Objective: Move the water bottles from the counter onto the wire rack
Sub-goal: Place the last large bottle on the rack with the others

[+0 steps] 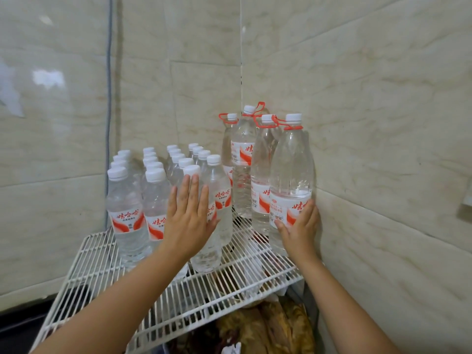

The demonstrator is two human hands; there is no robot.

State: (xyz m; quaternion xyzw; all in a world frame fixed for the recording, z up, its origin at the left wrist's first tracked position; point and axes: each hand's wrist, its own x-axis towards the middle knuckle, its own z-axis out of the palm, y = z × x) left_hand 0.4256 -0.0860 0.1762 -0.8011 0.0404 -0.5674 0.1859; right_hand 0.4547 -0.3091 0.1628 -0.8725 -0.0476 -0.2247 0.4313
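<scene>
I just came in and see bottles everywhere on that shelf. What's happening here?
A person is arranging water bottles on a white wire rack in a tiled corner. The left hand lies flat, fingers straight, against a small bottle in the front row of many small ones. The right hand grips the lower part of a large bottle, the nearest of four tall ones with red carry loops by the wall. All bottles in view stand upright on the rack.
</scene>
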